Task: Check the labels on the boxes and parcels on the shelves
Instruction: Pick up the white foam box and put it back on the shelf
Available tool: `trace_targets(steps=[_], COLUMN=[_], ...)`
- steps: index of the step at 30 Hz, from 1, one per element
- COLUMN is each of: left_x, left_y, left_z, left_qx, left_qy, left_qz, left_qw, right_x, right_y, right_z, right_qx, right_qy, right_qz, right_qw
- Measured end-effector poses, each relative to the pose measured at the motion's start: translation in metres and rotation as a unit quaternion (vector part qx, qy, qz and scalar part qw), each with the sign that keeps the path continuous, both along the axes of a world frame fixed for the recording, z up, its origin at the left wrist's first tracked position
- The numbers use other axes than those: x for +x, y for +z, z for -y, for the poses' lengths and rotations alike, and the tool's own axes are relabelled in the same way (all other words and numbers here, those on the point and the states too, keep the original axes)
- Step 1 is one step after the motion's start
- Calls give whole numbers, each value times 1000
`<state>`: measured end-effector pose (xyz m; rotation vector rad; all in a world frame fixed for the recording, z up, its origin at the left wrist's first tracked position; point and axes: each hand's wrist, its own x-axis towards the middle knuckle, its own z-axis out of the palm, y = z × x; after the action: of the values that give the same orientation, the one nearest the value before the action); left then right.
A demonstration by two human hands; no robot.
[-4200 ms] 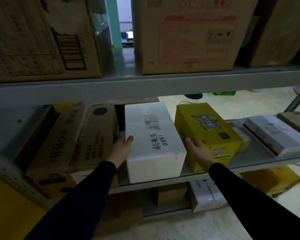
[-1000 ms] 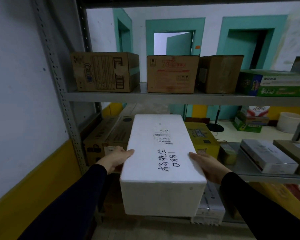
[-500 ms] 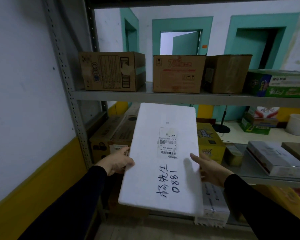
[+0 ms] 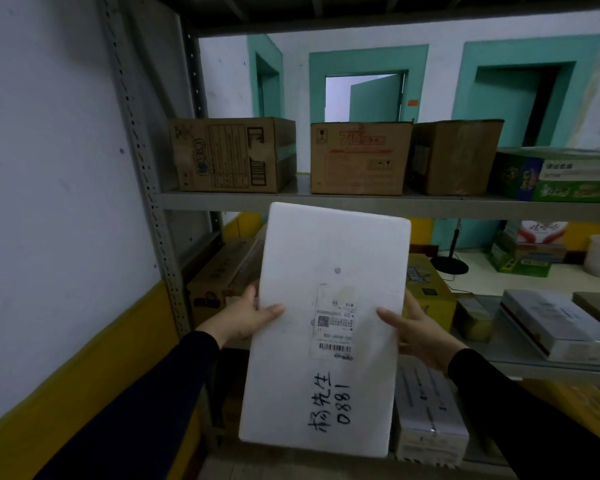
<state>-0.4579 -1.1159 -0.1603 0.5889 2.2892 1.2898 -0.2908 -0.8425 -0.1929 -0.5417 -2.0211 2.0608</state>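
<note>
Both hands grasp white foam box (image 4: pixel 329 323), held up in front of grey metal shelves (image 4: pixel 361 202): left hand (image 4: pixel 246 315) on left edge, right hand (image 4: pixel 413 330) on right edge. Paper label (image 4: pixel 334 322) faces camera, print too small to read. Three brown boxes (image 4: pixel 232 154) on upper shelf. White wall, yellow bottom stripe, three teal doorways (image 4: pixel 364 84) behind. Yellow box (image 4: pixel 428 292) half hidden behind foam box.
</note>
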Motion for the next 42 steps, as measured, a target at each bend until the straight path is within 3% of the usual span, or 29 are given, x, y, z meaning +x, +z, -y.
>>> trace_targets(steps=[3, 6, 10, 13, 16, 20, 27, 31, 37, 40, 42], left_x=[1, 0, 3, 7, 9, 9, 20, 22, 23, 19, 16], left_y=[3, 7, 12, 13, 9, 15, 13, 1, -1, 3, 6], left_z=[2, 3, 10, 14, 13, 19, 26, 32, 33, 35, 34], left_qx=[-10, 21, 178, 171, 131, 165, 140, 137, 122, 167, 228], left_qy=[8, 28, 88, 76, 96, 78, 51, 12, -6, 10, 23], left_qz=[-36, -17, 126, 232, 228, 261, 213, 209, 175, 193, 250], left_qw=[999, 999, 972, 954, 960, 948, 966, 968, 977, 967, 941], right_x=[-1, -3, -3, 3, 8, 13, 19, 21, 28, 28, 29], right_y=[1, 1, -2, -1, 0, 6, 6, -5, -10, -10, -9], right_z=[2, -5, -13, -10, -5, -1, -1, -2, 4, -2, -4], right_qx=[-3, -89, -151, -149, -127, -158, -185, -106, 8, 10, -6], right_qy=[-11, -69, -116, -87, -63, -63, -19, 30, 78, 91, 101], right_qz=[-7, -39, -31, -13, -1, -24, -24, 44, 14, -12, -30], right_qw=[1000, 993, 981, 985, 990, 985, 982, 993, 997, 996, 994])
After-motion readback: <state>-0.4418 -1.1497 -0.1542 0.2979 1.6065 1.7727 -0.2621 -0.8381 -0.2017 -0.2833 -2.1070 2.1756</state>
